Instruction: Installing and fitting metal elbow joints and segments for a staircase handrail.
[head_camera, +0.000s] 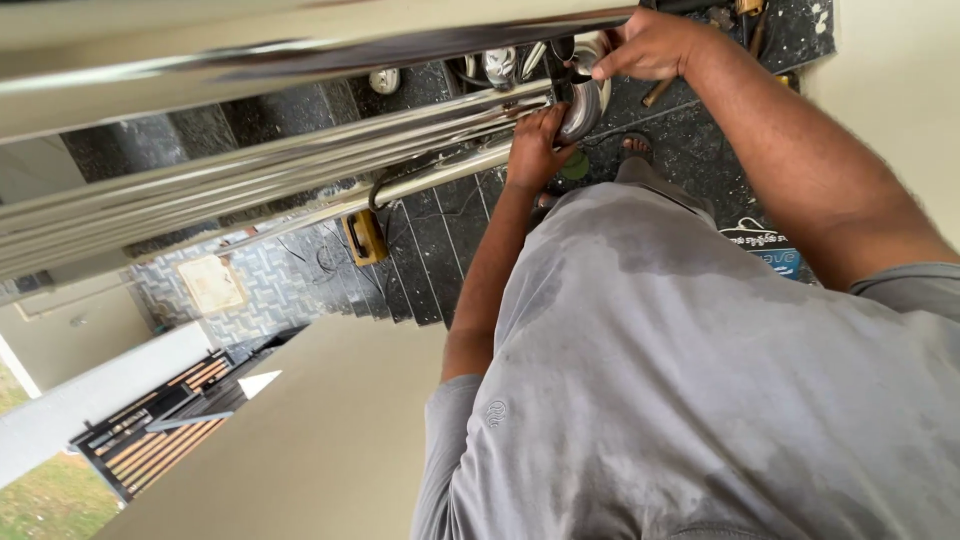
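Note:
A curved stainless steel elbow (590, 100) sits at the end of the railing pipes (300, 170). My left hand (533, 148) grips its lower part, where it meets the horizontal pipes. My right hand (650, 45) closes over its upper end, just under the thick top handrail (300, 55). Both arms reach forward over my grey shirt. The joint itself is partly hidden by my fingers.
Dark granite stairs (440, 250) drop away below the railing. On them are a yellow power tool (365, 237) with a black cable, loose steel fittings (497, 65), a sandalled foot (635, 148) and a blue-and-white packet (765, 250). A cream wall (900, 80) stands at the right.

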